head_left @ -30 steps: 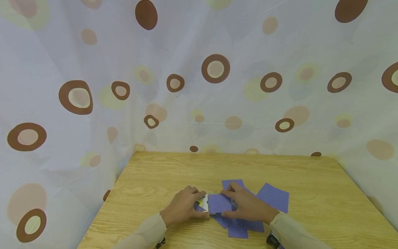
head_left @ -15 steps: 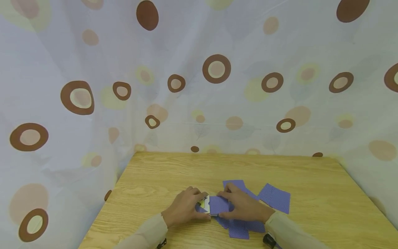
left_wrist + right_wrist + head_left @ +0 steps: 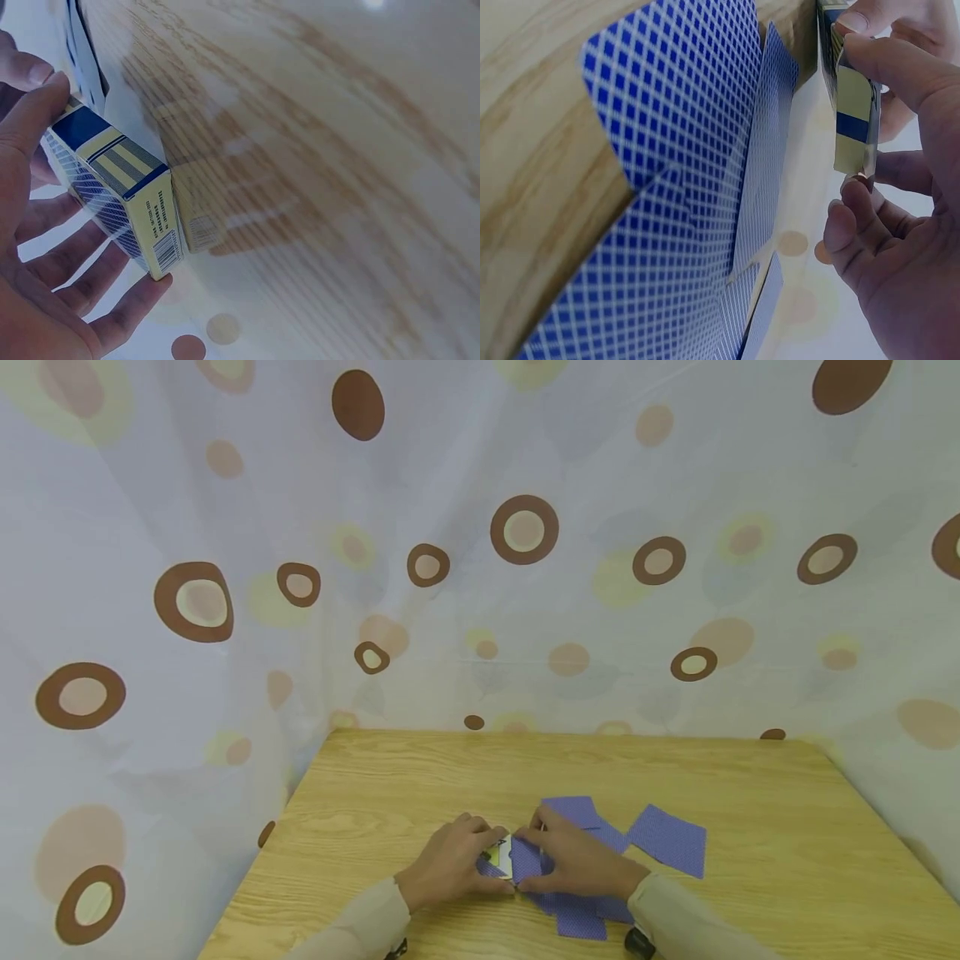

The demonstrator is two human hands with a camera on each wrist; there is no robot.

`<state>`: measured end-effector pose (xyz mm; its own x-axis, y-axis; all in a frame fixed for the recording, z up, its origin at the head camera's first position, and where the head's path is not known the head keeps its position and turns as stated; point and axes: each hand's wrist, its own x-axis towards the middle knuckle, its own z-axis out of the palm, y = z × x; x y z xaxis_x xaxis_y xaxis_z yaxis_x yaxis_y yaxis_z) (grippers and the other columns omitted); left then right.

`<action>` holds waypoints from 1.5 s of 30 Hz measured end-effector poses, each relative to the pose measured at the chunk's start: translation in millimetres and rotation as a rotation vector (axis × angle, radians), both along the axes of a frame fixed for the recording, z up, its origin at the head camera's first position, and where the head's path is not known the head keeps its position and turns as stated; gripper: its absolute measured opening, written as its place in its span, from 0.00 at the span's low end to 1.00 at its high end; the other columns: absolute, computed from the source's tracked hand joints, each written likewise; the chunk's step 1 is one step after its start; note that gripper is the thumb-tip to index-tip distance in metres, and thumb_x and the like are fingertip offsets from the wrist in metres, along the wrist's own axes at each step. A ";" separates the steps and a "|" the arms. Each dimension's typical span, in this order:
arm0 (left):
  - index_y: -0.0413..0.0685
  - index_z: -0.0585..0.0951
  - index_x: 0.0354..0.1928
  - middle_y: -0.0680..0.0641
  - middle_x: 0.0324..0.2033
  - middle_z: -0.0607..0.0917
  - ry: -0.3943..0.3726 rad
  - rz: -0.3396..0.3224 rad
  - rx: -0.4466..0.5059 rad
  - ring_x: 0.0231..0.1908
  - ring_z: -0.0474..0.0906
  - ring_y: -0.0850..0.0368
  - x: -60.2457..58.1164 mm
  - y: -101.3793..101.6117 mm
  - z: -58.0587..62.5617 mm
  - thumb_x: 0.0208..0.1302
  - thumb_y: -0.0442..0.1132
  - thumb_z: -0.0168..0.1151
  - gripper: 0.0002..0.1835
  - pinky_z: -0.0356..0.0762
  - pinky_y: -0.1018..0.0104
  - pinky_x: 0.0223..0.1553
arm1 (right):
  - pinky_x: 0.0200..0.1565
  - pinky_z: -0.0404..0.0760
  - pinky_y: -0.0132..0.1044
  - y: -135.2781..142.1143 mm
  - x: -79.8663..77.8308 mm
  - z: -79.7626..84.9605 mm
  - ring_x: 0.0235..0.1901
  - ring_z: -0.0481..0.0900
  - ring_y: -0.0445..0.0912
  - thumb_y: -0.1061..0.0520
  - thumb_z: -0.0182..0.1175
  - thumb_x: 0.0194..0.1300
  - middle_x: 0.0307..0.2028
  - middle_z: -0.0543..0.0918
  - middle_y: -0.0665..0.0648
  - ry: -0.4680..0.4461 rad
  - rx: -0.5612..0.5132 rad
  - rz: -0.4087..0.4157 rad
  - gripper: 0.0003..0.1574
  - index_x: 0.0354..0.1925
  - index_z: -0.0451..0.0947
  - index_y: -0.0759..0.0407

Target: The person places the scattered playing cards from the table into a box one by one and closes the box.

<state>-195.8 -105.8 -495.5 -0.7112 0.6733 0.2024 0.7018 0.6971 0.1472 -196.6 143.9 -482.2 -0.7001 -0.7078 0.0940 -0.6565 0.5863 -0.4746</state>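
Observation:
My left hand point(image 3: 448, 864) grips a yellow and blue playing card box point(image 3: 142, 187), thumb along one edge and fingers spread beneath it. The box lies low over the wooden table. Close against the box's right end, my right hand point(image 3: 581, 862) holds a stack of blue-backed playing cards point(image 3: 527, 858) between thumb and fingers. A yellow flap with a blue stripe point(image 3: 852, 124) shows at that end in the right wrist view. How deep the stack sits in the box is hidden by the hands.
Several loose cards point(image 3: 671, 842) with blue checked backs lie face down on the wooden table point(image 3: 420, 768), behind, below and right of my right hand. A white spotted curtain point(image 3: 465, 610) hangs around the table's back and sides.
My right hand has moved left toward the left hand, and less of the card stack shows between them. The left hand keeps its grip on the box.

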 end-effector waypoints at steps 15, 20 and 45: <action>0.50 0.81 0.66 0.51 0.51 0.84 -0.010 0.017 -0.003 0.49 0.79 0.56 2.5 -1.9 2.3 0.57 0.74 0.65 0.44 0.81 0.64 0.45 | 0.42 0.77 0.34 8.3 -2.7 -6.9 0.45 0.75 0.45 0.35 0.72 0.62 0.48 0.70 0.49 -0.083 -0.058 -0.030 0.51 0.70 0.72 0.65; 0.51 0.80 0.66 0.51 0.51 0.84 -0.014 0.024 -0.013 0.50 0.78 0.56 1.8 -2.6 2.4 0.57 0.74 0.65 0.44 0.80 0.64 0.46 | 0.44 0.78 0.36 8.8 -3.5 -7.4 0.45 0.76 0.45 0.35 0.72 0.62 0.47 0.72 0.51 -0.067 -0.072 -0.036 0.48 0.67 0.75 0.64; 0.48 0.82 0.64 0.51 0.49 0.85 0.051 -0.012 0.007 0.45 0.77 0.60 1.0 -1.1 -0.3 0.56 0.73 0.66 0.44 0.75 0.74 0.39 | 0.38 0.75 0.34 -3.7 3.4 -4.8 0.38 0.73 0.46 0.35 0.71 0.60 0.45 0.70 0.48 -0.140 -0.149 -0.054 0.25 0.47 0.79 0.45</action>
<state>-194.7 -106.9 -495.8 -0.6919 0.6799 0.2428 0.7166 0.6878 0.1158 -193.2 140.3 -487.0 -0.7501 -0.6547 0.0937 -0.5475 0.5352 -0.6432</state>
